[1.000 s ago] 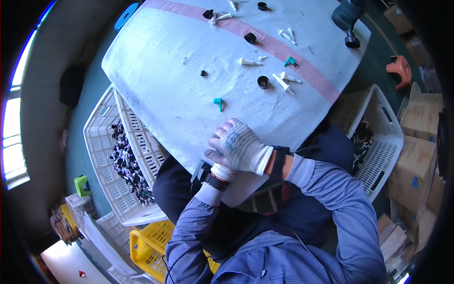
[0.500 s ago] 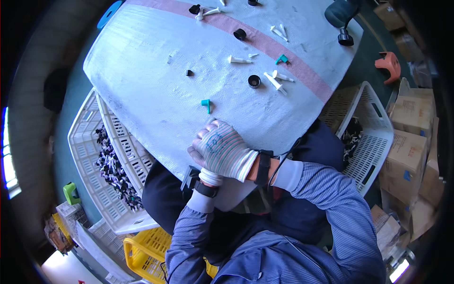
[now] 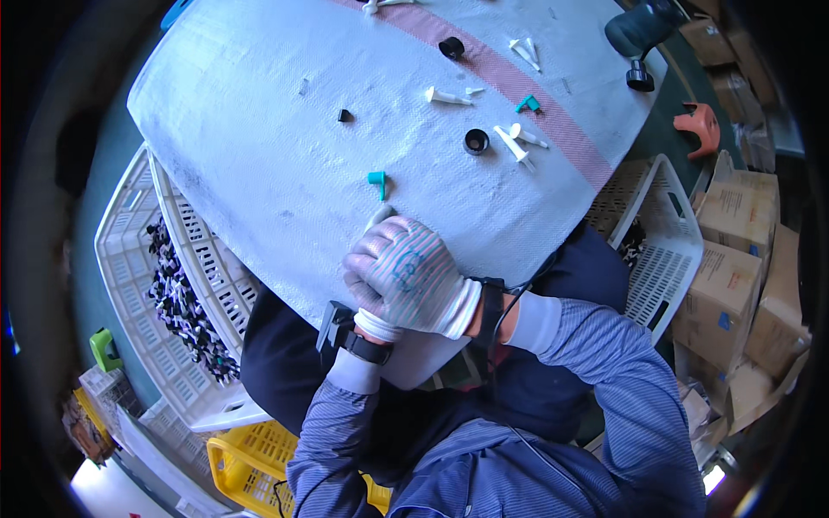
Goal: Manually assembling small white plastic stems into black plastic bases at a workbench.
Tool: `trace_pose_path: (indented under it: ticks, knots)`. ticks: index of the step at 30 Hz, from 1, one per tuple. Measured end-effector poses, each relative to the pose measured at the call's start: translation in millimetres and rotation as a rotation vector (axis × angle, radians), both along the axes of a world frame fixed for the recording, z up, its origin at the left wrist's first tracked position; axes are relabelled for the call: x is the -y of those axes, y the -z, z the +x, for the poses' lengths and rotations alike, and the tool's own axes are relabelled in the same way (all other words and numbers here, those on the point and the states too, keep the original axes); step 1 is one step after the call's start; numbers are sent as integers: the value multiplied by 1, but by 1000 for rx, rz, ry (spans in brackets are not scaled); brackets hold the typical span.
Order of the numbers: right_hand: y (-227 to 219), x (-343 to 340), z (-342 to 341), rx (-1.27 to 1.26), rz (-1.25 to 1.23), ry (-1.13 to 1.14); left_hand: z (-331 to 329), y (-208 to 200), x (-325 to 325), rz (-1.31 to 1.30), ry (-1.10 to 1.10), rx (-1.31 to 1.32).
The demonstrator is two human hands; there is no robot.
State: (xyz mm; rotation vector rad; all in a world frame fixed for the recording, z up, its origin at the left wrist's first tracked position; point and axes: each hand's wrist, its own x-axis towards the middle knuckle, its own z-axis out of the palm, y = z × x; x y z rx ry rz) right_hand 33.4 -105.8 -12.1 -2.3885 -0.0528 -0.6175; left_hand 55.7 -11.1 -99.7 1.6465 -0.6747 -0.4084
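One over the other: my right hand (image 3: 406, 269) is covering my left hand (image 3: 377, 326), perhaps steadying it; can't tell what either's pinching. Green piece (image 3: 378, 179) is lying just beyond, probably for easy reach.

Right hand (image 3: 413, 269) lies over left hand (image 3: 377, 326) at the near side of the table (image 3: 250, 147). Directly ahead of both: one fitting (image 3: 377, 180). Ahead and right: a cap (image 3: 476, 142), two nozzles (image 3: 511, 147) just right of it. Left of the hands: a crate (image 3: 207, 259) holding loose parts (image 3: 177, 302). Right: a second crate (image 3: 669, 255), cartons (image 3: 721, 281) beyond. Behind, left: a basket (image 3: 237, 442)
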Motion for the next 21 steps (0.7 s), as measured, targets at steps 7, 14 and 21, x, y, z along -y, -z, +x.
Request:
trace_pose_path:
  ticks: [7,14,21]
  knots:
    - [6,8,-7,-35,29,-34,6,1,11,94,6,-34]
    - [11,6,-3,-97,62,-51,23,-1,12,228,15,-136]
    - [3,6,0,-5,23,-44,15,-19,4,335,44,-188]
